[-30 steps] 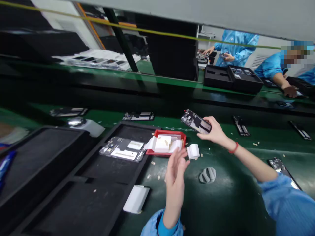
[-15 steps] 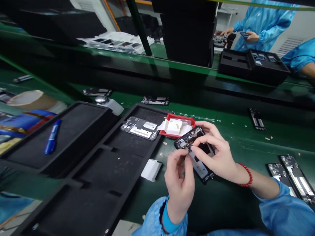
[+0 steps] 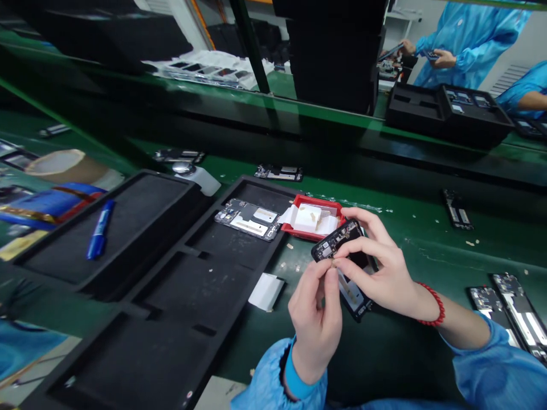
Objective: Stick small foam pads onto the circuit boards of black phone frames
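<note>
Phone unit held tilted, fingertips crowded at its upper end

Green bench [image 3: 427, 245] is covered at the left by a long black tray [image 3: 171, 290], in which another phone unit is laid flat. Just beyond the hands, a red box [image 3: 301, 233] is filled with white paper pieces; it could be jogged if the right fingers were swung outward.

The phone unit [image 3: 352, 290] is held in front of the red box, its tray-side edge partly covered by fingers. It is clamped by the right hand [image 3: 387, 279]; should that grip be slackened, the unit could be twisted or dropped. The left hand's [image 3: 316, 319] thumb and forefinger are brought close together at the right fingertips; whether anything is pinched cannot be told. Exposed components could be scratched or bent by too hard a press there.

Tan scraps [image 3: 298, 267] are strewn near the tray and could be caught on the unit if it were lowered onto them.
</note>
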A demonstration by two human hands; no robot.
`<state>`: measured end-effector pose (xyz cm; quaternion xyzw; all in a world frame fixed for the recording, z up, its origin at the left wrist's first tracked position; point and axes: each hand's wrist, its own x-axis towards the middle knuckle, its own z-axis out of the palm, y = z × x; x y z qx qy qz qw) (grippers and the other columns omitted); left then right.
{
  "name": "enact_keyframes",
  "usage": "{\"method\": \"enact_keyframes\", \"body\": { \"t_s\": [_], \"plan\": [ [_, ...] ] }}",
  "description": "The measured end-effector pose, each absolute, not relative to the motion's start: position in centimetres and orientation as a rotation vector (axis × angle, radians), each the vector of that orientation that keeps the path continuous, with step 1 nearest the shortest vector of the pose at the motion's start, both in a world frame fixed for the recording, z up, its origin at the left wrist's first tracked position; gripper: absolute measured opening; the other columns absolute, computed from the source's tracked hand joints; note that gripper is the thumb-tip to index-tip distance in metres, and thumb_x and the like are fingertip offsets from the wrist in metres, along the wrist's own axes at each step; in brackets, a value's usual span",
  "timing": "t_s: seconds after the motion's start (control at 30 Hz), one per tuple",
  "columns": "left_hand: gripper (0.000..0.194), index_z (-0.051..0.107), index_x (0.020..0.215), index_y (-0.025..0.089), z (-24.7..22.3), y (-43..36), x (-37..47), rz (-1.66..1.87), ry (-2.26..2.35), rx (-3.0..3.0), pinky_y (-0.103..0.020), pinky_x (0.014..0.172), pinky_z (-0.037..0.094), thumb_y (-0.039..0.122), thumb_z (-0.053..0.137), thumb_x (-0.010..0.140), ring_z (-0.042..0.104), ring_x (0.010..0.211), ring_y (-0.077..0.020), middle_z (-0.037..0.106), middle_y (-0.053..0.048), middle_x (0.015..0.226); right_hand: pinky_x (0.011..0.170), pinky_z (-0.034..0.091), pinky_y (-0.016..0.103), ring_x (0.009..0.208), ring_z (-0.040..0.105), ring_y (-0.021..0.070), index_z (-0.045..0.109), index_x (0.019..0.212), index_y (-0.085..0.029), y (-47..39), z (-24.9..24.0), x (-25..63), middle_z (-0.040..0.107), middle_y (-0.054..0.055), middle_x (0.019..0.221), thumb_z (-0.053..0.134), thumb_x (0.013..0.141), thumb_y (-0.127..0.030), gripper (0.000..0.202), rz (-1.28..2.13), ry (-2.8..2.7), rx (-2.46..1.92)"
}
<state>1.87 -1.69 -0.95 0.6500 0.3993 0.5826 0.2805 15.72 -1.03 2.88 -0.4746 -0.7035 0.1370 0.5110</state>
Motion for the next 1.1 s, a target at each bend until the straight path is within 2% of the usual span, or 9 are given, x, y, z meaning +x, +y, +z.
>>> {"method": "enact_keyframes", "body": {
  "t_s": [0.17, 0.3, 0.43, 0.53, 0.67, 0.77, 0.87, 1.03, 1.1],
  "plan": [
    [0.014, 0.068, 0.105, 0.021, -0.8, -1.6, 1.8, 1.542, 1.080, 1.751, -0.021, 0.072, 0.059, 0.016, 0.056, 0.100, 0.074, 0.080, -0.0140, 0.075, -0.002, 0.092, 0.112, 0.045, 0.055, 0.135, 0.052, 0.0314, 0.059, 0.095, -0.018, -0.9, 2.5, 15.9, 0.054, 0.020, 0.136, 0.057, 0.095, -0.011, 0.007, -0.020, -1.927, -1.039],
    [0.014, 0.069, 0.103, 0.019, -1.0, -1.4, 1.3, 1.529, 1.141, 1.638, -0.018, 0.057, 0.054, 0.021, 0.055, 0.101, 0.073, 0.072, -0.0135, 0.074, -0.003, 0.089, 0.100, 0.053, 0.046, 0.123, 0.059, 0.0261, 0.051, 0.092, -0.022, -0.6, 3.2, 16.7, 0.059, 0.015, 0.126, 0.052, 0.099, -0.020, 0.007, 0.250, -1.915, -0.898],
    [0.012, 0.065, 0.109, 0.020, -1.4, -1.1, 0.7, 1.635, 1.225, 1.498, -0.014, 0.048, 0.046, 0.021, 0.063, 0.097, 0.060, 0.054, -0.0067, 0.065, 0.003, 0.077, 0.074, 0.054, 0.030, 0.083, 0.064, 0.0158, 0.047, 0.094, -0.023, 3.5, 2.8, 18.1, 0.062, 0.004, 0.090, 0.036, 0.108, -0.029, 0.019, 0.357, -1.766, -1.186],
    [0.033, 0.061, 0.128, 0.021, -1.4, -1.1, 0.6, 1.702, 1.224, 1.394, -0.014, 0.051, 0.049, 0.022, 0.065, 0.096, 0.059, 0.053, -0.0061, 0.065, 0.003, 0.077, 0.061, 0.046, 0.025, 0.061, 0.057, 0.0127, 0.055, 0.089, -0.020, 8.2, 0.8, 18.2, 0.059, -0.002, 0.069, 0.051, 0.104, -0.027, 0.017, 0.385, -1.915, -1.343],
    [0.032, 0.068, 0.127, 0.019, -0.7, -1.6, 0.9, 1.671, 1.230, 1.357, -0.011, 0.047, 0.046, 0.018, 0.063, 0.096, 0.053, 0.047, -0.0041, 0.059, 0.006, 0.064, 0.072, 0.051, 0.029, 0.078, 0.068, 0.0189, 0.067, 0.085, -0.017, 11.3, -1.8, 17.4, 0.072, 0.006, 0.083, 0.066, 0.092, -0.010, 0.009, 0.390, -2.126, -1.356],
    [0.032, 0.071, 0.124, 0.021, -0.1, -1.9, 1.2, 1.710, 1.228, 1.362, -0.011, 0.047, 0.050, 0.014, 0.065, 0.094, 0.061, 0.050, -0.0051, 0.070, 0.004, 0.071, 0.085, 0.056, 0.036, 0.097, 0.072, 0.0245, 0.072, 0.099, -0.017, 10.5, -2.0, 17.9, 0.076, 0.012, 0.102, 0.058, 0.097, -0.012, 0.015, 0.307, -2.117, -1.325],
    [0.034, 0.071, 0.125, 0.022, 0.1, -2.0, 1.6, 1.722, 1.228, 1.353, -0.011, 0.046, 0.052, 0.013, 0.066, 0.092, 0.073, 0.061, -0.0106, 0.078, -0.001, 0.085, 0.101, 0.055, 0.044, 0.120, 0.068, 0.0284, 0.072, 0.109, -0.016, 8.6, -0.6, 19.2, 0.072, 0.016, 0.125, 0.053, 0.099, -0.012, 0.021, 0.186, -2.004, -1.293],
    [0.039, 0.072, 0.124, 0.022, 0.4, -2.1, 2.1, 1.755, 1.256, 1.368, -0.011, 0.046, 0.053, 0.008, 0.069, 0.088, 0.077, 0.066, -0.0133, 0.080, -0.001, 0.089, 0.093, 0.060, 0.041, 0.101, 0.074, 0.0224, 0.073, 0.091, -0.020, 3.1, 3.6, 18.8, 0.077, 0.009, 0.105, 0.068, 0.094, -0.015, 0.008, 0.150, -1.711, -1.210],
    [0.041, 0.072, 0.124, 0.022, 0.6, -2.3, 2.3, 1.785, 1.279, 1.374, -0.011, 0.049, 0.055, 0.007, 0.070, 0.087, 0.079, 0.071, -0.0143, 0.081, -0.003, 0.094, 0.096, 0.059, 0.041, 0.104, 0.072, 0.0216, 0.073, 0.084, -0.021, 0.4, 5.0, 17.8, 0.075, 0.008, 0.110, 0.075, 0.088, -0.013, 0.009, 0.269, -1.588, -1.172]
  ]
}}
